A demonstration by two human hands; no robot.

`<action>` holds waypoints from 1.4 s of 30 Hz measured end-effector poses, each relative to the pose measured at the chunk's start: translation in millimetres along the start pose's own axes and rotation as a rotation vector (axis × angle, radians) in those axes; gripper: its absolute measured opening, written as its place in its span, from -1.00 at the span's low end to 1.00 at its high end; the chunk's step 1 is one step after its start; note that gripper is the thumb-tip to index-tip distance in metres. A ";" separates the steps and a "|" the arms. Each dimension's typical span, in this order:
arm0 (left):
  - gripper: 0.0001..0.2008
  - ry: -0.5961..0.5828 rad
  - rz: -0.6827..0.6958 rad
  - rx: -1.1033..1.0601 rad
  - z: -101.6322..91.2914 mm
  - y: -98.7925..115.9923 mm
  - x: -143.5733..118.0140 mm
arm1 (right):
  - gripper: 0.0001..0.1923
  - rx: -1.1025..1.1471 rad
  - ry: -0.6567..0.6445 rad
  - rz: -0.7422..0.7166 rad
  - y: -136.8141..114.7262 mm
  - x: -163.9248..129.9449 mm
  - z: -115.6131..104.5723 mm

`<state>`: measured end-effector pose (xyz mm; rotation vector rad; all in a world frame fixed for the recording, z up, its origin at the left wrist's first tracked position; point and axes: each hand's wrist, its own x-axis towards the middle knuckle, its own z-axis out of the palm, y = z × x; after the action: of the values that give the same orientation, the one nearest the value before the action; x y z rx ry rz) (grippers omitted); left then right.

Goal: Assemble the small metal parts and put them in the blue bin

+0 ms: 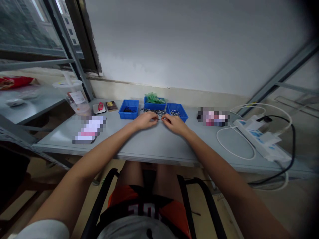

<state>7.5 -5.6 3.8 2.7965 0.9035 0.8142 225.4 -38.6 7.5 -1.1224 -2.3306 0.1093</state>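
My left hand and my right hand meet over the desk, fingertips pinched and nearly touching. Between them runs a small thin dark piece, too small to name, with an end at each hand's fingers. Just behind the hands lies a pile of thin silvery metal pieces. A blue bin with dark small parts stands left of my left hand. Beyond the pile, another blue bin holds green plastic pieces. Close to my right hand, a third blue bin contains more silvery pieces.
On the left are a lidded plastic cup, a blurred-out phone-like slab, a white dish and a dark small box. To the right sit a pixelated object and a power strip with looping cables.
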 end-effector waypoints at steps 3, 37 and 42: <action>-0.83 0.027 0.014 0.042 -3.7 0.3 -0.1 | -0.75 0.002 0.017 -0.004 0.3 -0.2 -0.4; -0.64 -0.072 -0.144 0.230 28.0 -32.0 4.1 | -0.74 -0.005 0.172 0.187 27.6 2.6 -11.4; -0.66 -0.157 -0.103 0.241 28.3 -38.2 8.2 | -0.75 0.011 0.156 0.163 25.7 3.1 -9.8</action>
<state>7.9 32.5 -25.8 2.9317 1.1768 0.4926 246.8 -21.1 9.5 -1.2684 -2.0985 0.0911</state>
